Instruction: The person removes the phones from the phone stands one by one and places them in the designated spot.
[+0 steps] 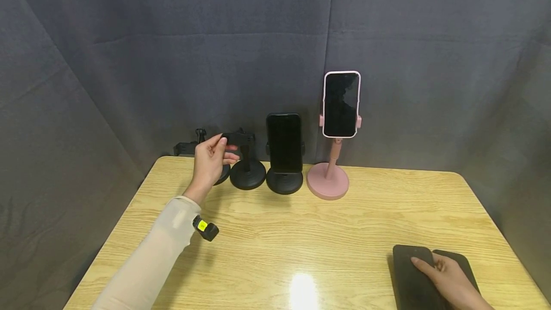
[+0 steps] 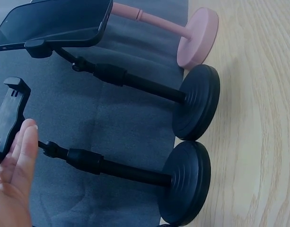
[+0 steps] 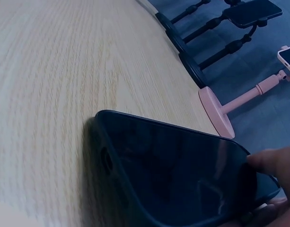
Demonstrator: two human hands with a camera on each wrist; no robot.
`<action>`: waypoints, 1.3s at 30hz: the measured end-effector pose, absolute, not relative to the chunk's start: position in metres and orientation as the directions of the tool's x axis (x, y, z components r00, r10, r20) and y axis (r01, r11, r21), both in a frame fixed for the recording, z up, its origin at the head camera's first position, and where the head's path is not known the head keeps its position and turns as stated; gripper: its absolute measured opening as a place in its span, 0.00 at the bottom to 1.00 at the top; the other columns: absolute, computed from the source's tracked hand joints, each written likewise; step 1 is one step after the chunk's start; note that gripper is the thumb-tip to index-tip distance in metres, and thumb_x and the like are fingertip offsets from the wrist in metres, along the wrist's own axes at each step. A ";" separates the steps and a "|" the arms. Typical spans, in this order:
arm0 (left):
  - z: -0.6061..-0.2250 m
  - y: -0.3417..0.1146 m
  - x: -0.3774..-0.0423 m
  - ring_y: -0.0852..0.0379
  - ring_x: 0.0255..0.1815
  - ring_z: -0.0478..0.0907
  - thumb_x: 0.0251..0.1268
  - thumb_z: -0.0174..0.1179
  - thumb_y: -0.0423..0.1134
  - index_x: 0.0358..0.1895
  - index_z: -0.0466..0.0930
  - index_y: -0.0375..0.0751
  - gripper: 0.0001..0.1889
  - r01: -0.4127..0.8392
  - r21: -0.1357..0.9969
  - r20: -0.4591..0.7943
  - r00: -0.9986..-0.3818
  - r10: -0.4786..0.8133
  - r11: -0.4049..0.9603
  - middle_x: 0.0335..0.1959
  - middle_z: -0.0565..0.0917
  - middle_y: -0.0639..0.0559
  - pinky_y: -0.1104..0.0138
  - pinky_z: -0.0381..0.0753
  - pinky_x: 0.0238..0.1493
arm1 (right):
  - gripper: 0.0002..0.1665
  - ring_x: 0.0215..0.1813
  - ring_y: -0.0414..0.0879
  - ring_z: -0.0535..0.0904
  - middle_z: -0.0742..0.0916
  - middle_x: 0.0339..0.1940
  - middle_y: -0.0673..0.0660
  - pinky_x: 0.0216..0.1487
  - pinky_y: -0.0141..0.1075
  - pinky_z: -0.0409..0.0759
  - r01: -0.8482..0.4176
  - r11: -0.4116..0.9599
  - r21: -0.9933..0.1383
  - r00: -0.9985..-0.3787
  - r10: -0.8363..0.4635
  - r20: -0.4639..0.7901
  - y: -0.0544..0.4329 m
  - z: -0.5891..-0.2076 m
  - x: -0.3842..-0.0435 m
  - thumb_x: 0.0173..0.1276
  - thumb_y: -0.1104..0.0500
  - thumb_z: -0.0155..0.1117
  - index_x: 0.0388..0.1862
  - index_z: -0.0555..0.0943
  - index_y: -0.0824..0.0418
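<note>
In the head view, the left hand (image 1: pixel 211 159), left of centre, pinches the edge of the holder (image 1: pixel 241 138) on a bare black stand (image 1: pixel 247 174), its other fingers extended; the grip is closed at thumb and forefinger, probably to steady the head of the stand. Another black stand (image 1: pixel 185 148) is partly hidden behind that hand. In mid-frame a dark phone (image 1: pixel 284 142) sits upright in a third black stand (image 1: pixel 285 182), and a pink-edged phone (image 1: pixel 341 104) in a pink stand (image 1: pixel 328 181); the broad round bases likely keep these top-heavy loads from tipping. At lower right, the right hand (image 1: pixel 458 283) grips a black phone (image 1: pixel 411 271), beside a second dark slab (image 1: pixel 465 264) on the table (image 1: pixel 258 243).

In the left wrist view, the left hand's fingers lie nearly straight along the holder at the left edge; its thumb is mostly out of sight.

In the right wrist view, the thumb presses the black phone's screen at lower right, fingers beneath, seemingly clamping it by its edge. Whether its lower side touches the table, I cannot tell.
</note>
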State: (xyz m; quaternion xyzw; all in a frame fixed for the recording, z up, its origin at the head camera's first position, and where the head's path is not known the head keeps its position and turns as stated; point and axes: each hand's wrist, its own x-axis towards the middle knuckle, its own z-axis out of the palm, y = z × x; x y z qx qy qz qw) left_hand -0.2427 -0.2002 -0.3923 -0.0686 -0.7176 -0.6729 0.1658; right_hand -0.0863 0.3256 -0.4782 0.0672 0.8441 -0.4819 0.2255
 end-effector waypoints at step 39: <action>-0.394 -0.204 -0.243 0.66 0.23 0.86 0.82 0.47 0.35 0.71 0.66 0.24 0.22 0.322 0.939 0.333 -0.939 -0.090 0.120 0.45 0.82 0.17 0.67 0.90 0.33 | 0.45 0.61 0.81 0.75 0.70 0.66 0.87 0.51 0.55 0.87 0.159 0.814 -0.559 -0.941 -0.047 -0.336 0.344 -0.493 -0.109 0.72 0.48 0.67 0.67 0.64 0.84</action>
